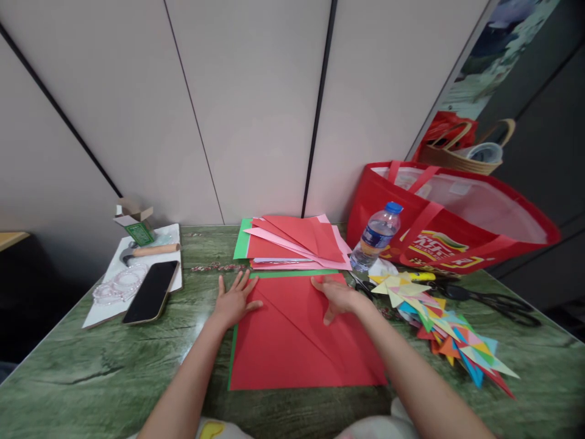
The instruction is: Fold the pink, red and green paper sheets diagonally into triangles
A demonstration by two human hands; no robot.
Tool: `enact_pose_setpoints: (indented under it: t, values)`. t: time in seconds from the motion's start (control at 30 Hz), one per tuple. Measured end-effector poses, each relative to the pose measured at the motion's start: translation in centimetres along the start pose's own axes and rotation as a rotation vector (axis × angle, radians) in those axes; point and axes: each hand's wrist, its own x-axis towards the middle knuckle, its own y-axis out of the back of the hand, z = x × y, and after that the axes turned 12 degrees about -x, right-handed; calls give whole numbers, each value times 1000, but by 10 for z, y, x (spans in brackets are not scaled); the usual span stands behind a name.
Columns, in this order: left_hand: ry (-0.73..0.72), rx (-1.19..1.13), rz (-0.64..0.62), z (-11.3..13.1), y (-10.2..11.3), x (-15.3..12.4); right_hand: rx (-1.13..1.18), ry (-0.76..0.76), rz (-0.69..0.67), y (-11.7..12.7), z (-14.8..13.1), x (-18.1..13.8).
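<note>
A large red paper sheet [292, 347] with a diagonal crease lies on a green sheet [297, 274] in front of me on the green marbled table [91, 366]. My left hand [234, 300] rests flat on the red sheet's upper left corner, fingers spread. My right hand [336, 296] presses flat on its upper right part, fingers stretched out. Neither hand holds anything.
A stack of red and pink sheets [297, 244] lies behind. Right: water bottle [377, 235], red bag [457, 219], folded coloured paper pieces [448, 329], scissors [498, 302]. Left: a white board with a phone [150, 291], hammer [148, 250], small box [134, 224] and glass pieces [119, 285].
</note>
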Motion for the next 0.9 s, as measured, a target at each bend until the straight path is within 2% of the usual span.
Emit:
enact_pose_setpoints:
  t: [0.23,0.43,0.7,0.83,0.9]
  values:
    - [85,48,115,6,-10,1,36,13,14,-4,3,3]
    - [198,107,156,8,-11,1,16,14,-2,-4,3,2]
    - [132,233,276,10,-15,-3,39,5,4,-4,2,2]
    - [105,233,267,18,-8,-7,43,2,-15,-3,2,1]
    - [86,207,212,27,-6,-10,43,1,-23,-2,2,1]
